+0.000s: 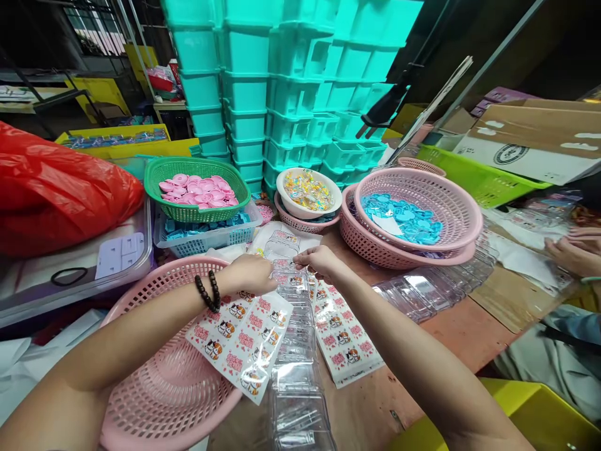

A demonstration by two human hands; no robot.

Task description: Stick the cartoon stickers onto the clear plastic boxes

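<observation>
- Nearest the camera, a large pink basket (154,398) is set toward the bench's near left corner, and beside it a row of clear cases (300,413) is stretched from the near edge toward the far side.
- By the left hand (251,274), fingers curled, a sticker sheet (246,341) appears to be grasped, though the grip itself is hidden; the sheet is slanted over the basket's rim, presumably so that it lies close to the cases.
- At the right hand (322,261), thumb and fingertips are drawn together above the row's far part; whether anything is pinched cannot be told.
- More sticker sheets (345,341) are laid flat just right of the row, seemingly for short reach.
- Small parts appear to be sorted by colour along the far edge: pink pieces (201,191) in a green basket (197,215), yellow packets (307,190) in a white bowl (305,211), blue pieces (408,219) in stacked pink baskets (469,219).
- The bench (469,338) is surfaced in worn reddish brown; at its right edge a co-worker's hands (570,254) are seen.
- Behind, turquoise bins (248,94) are piled high in a dim room.
</observation>
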